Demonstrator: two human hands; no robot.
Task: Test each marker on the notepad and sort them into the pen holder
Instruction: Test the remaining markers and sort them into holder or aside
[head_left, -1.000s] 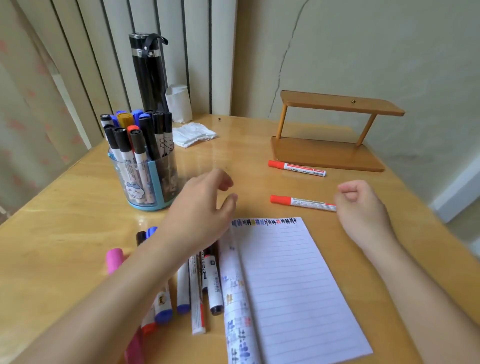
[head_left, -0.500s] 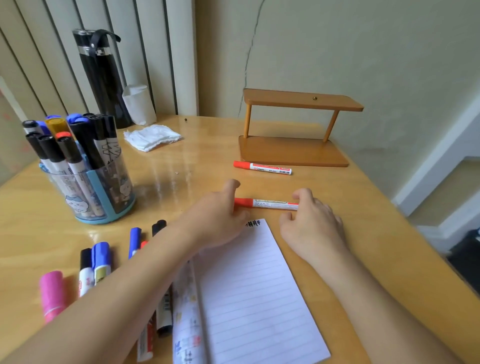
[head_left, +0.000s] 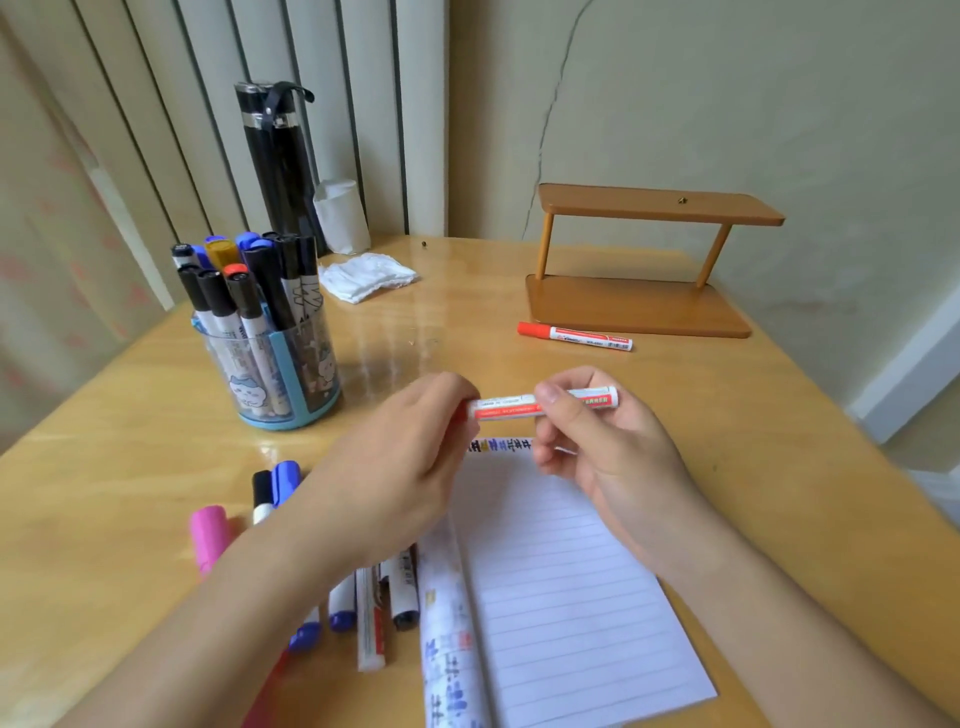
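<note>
A red-and-white marker is held level above the top of the lined notepad. My right hand grips its barrel and my left hand is closed over its red cap end, which is mostly hidden. Coloured test marks run along the notepad's top edge. The clear pen holder with blue trim stands at the left, full of several markers. Several more markers lie left of the notepad, partly under my left forearm. Another red marker lies by the wooden stand.
A wooden two-level stand sits at the back right. A black flask, a white paper cup and a crumpled tissue are at the back. A pink marker lies at the far left. The table edge runs down the right.
Both hands closed on the red marker lying above the notepad and lifted it off the table. My left hand now covers its cap end.
</note>
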